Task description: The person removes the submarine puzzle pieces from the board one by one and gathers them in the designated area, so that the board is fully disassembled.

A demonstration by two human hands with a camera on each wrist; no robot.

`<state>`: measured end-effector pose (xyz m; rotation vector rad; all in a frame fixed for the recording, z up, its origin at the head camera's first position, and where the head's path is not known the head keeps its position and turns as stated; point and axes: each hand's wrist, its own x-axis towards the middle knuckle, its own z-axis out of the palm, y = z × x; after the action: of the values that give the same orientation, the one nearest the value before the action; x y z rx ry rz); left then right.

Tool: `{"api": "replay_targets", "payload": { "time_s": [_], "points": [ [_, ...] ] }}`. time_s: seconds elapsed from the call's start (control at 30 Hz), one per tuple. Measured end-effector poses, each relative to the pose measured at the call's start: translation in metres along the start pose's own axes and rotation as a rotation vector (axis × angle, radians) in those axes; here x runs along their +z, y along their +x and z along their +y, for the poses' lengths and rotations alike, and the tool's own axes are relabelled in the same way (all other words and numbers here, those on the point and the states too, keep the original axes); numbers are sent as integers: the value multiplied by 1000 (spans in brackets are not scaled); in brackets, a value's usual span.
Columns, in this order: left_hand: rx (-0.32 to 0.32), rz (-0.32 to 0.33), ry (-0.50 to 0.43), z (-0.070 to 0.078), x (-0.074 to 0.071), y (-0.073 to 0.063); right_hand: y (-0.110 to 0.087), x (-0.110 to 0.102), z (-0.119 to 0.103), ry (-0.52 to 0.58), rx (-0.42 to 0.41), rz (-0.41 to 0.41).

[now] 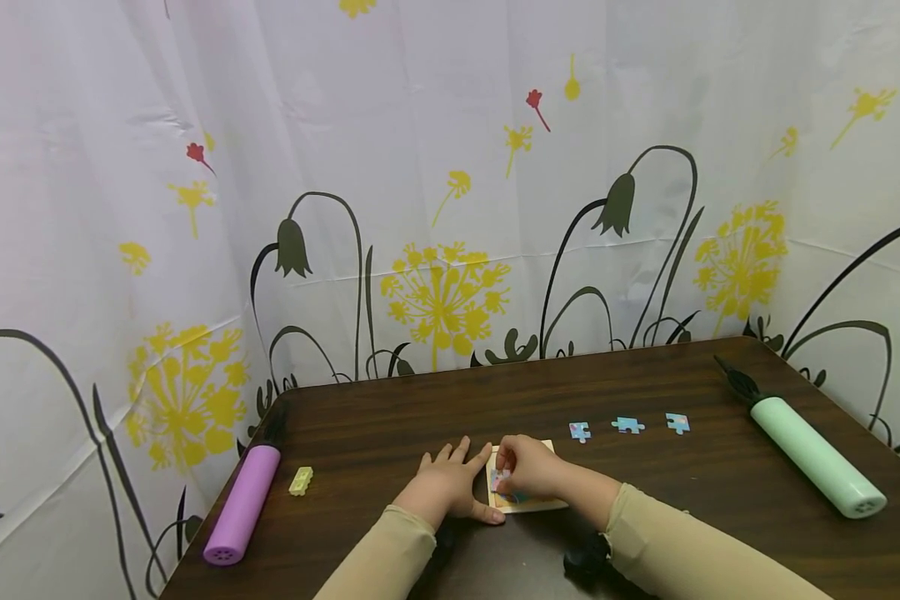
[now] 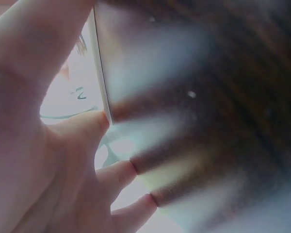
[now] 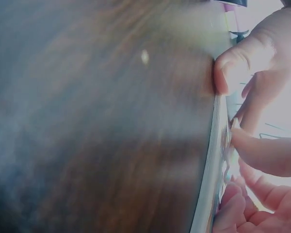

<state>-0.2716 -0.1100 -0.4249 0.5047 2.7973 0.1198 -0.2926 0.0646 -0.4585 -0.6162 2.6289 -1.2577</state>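
On the table in the head view lies a small puzzle board with a pale rim and a colourful picture inside. My left hand is spread at its left side, the thumb and forefinger resting along the board's edge. Over the board, my right hand pinches a jigsaw piece between thumb and fingers, low against the picture. The right wrist view shows the piece tilted at the fingertips, beside the board's side. My right hand covers much of the board's inner area.
Beyond the board, three loose jigsaw pieces lie in a row: one nearest, a middle one and a right one. A yellow block and a purple hand pump lie left; a green hand pump lies right.
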Motion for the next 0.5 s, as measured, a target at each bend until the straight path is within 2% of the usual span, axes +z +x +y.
{"api": "replay_targets", "payload": {
  "time_s": [0.13,0.33,0.5],
  "points": [
    [-1,1,-4,0,0,0,0,0,1,48,5,-5],
    [1,1,-19,0,-1,-1,-1,0,-1,-8,-48,-62],
    [0,1,-22,0,-1,-1,-3,-1,-1,-29,-76,-70]
  ]
}}
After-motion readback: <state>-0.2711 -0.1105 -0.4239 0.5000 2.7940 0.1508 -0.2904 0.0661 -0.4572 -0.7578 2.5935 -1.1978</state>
